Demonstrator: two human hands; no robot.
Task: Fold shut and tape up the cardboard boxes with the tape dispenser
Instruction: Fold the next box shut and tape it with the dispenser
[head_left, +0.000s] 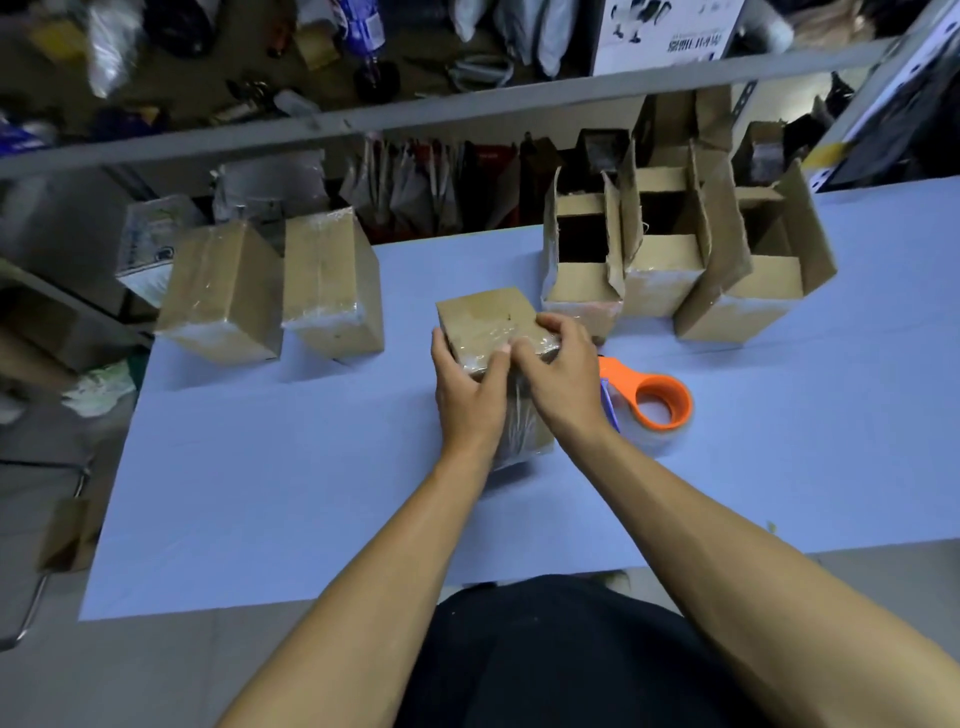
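Observation:
A closed cardboard box (485, 317) with clear tape across its top stands upright in the middle of the blue table (260, 493). My left hand (467, 400) holds its near left side, thumb up at the top edge. My right hand (558, 374) lies over the box's near right top corner, fingers curled onto the tape. The orange tape dispenser (660, 402) with its clear roll lies on the table just right of my right hand, touched by neither hand. Two taped boxes (332, 286) stand at the back left. Three open boxes (660, 260) with raised flaps stand at the back right.
A grey shelf rail (415, 119) crosses behind the table, with bags and clutter beyond it. Loose cardboard and a metal frame (67, 535) lie on the floor to the left. The table's near edge meets my dark-clothed torso (561, 654).

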